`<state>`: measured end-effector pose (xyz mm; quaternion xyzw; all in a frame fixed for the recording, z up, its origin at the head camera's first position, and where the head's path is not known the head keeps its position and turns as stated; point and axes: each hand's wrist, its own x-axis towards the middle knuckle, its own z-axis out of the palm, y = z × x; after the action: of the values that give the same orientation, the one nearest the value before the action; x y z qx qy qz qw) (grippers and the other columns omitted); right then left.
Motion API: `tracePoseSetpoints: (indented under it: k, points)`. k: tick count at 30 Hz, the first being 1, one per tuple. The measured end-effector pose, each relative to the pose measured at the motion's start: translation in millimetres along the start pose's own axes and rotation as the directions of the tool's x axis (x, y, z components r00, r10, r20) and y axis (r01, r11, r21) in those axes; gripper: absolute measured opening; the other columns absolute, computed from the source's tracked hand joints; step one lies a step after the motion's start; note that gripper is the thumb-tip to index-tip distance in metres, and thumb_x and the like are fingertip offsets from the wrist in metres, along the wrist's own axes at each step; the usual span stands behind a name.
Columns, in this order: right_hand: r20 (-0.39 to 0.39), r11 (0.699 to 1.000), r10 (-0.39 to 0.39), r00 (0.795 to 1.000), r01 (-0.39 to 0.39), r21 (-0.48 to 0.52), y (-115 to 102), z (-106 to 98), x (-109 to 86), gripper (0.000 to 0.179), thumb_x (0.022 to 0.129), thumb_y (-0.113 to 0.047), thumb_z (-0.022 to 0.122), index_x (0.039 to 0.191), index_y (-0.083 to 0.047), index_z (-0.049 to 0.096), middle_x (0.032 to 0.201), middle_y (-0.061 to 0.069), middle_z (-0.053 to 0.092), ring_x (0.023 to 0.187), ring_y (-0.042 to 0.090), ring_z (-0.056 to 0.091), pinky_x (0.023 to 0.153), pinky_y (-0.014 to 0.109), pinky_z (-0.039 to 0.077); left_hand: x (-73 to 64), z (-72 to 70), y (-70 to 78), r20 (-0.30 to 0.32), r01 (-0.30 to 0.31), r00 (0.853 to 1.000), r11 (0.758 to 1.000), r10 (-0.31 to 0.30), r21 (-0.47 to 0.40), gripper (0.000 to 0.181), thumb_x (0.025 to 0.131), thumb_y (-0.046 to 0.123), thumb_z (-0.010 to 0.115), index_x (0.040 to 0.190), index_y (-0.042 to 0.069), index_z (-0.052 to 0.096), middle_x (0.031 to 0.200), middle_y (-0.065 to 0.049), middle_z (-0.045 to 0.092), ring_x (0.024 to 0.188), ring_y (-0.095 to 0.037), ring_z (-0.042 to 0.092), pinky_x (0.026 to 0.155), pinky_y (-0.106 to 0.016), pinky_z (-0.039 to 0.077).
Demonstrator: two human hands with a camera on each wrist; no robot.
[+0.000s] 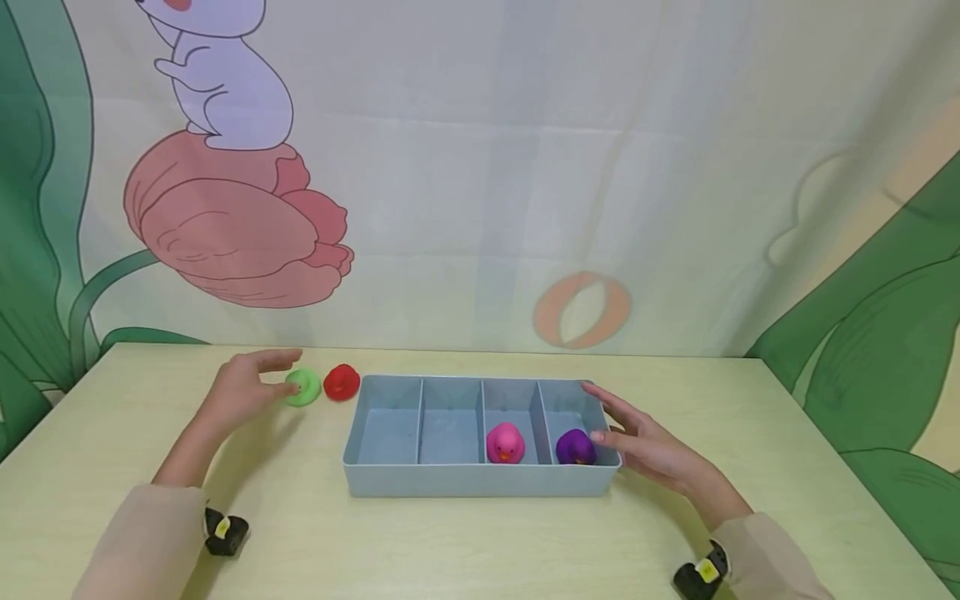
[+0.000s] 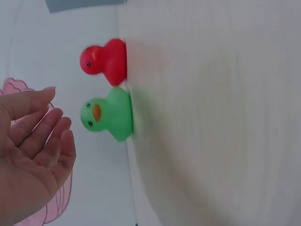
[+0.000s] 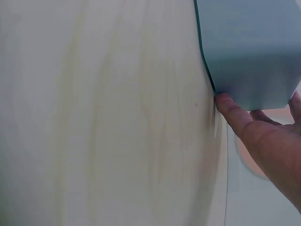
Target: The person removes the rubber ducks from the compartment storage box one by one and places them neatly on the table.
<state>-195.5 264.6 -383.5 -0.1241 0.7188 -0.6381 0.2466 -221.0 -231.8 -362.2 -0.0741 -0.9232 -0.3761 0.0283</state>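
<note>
My left hand (image 1: 243,390) is beside a green rubber duck (image 1: 303,387), thumb and fingers spread apart. In the left wrist view, a gap shows between the fingers and the green duck (image 2: 110,114). Close by that duck sits a red rubber duck (image 1: 342,382). With extended fingers, my right hand (image 1: 648,442) touches the right end of a grey-blue divided box (image 1: 480,482); the right wrist view shows fingertips against the end wall (image 3: 256,87). A pink duck (image 1: 506,443) sits in the third compartment from the left, and a purple duck (image 1: 576,447) in the rightmost one.
The box stands on a pale wooden table (image 1: 420,550), right of the red duck. Behind the table's back edge hangs a printed curtain (image 1: 450,208) with a cartoon animal and flower. A black strap device is on each wrist.
</note>
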Motion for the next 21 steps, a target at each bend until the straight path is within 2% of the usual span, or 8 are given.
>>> tracePoseSetpoints:
  k: [7,11,18,21]
  points:
    - [0.003,1.000,0.006,1.000,-0.006,0.005,1.3,-0.3,0.1,0.071,0.091,-0.013,0.054,0.147,-0.023,0.012,0.150,0.012,-0.019,0.135,0.043,-0.008,0.099,0.058,0.027,-16.8,12.0,22.1,-0.063,-0.084,0.995,0.993,0.078,-0.084,0.049,0.082,0.004,0.065,0.127,-0.004,0.049,0.116,-0.024,0.057,0.107,-0.036,0.054,0.083,-0.045,0.048]
    - [0.000,1.000,0.010,1.000,-0.010,-0.002,-0.1,1.0,-0.3,0.070,0.091,-0.014,0.054,0.147,-0.023,0.012,0.150,0.013,-0.019,0.135,0.043,-0.010,0.099,0.059,0.025,-24.5,21.1,34.3,-0.081,-0.106,0.992,0.987,0.097,-0.117,0.048,0.080,0.005,0.067,0.125,-0.001,0.052,0.114,-0.021,0.060,0.104,-0.034,0.056,0.081,-0.041,0.050]
    - [0.009,1.000,0.001,1.000,-0.001,-0.001,-1.9,2.4,-1.4,0.070,0.092,-0.013,0.053,0.147,-0.022,0.012,0.149,0.014,-0.020,0.134,0.043,-0.012,0.099,0.060,0.024,-36.1,34.7,58.2,-0.070,-0.144,0.989,0.970,0.133,-0.198,0.045,0.079,0.005,0.069,0.122,0.001,0.056,0.113,-0.017,0.061,0.098,-0.030,0.059,0.074,-0.025,0.052]
    - [0.009,1.000,-0.001,1.000,0.001,-0.009,-1.9,2.4,-1.4,0.070,0.092,-0.014,0.053,0.147,-0.021,0.012,0.149,0.015,-0.020,0.134,0.043,-0.012,0.099,0.060,0.024,-38.7,41.2,67.0,-0.065,-0.177,0.984,0.955,0.166,-0.240,0.043,0.078,0.004,0.069,0.120,0.002,0.058,0.111,-0.017,0.062,0.096,-0.031,0.060,0.073,-0.022,0.051]
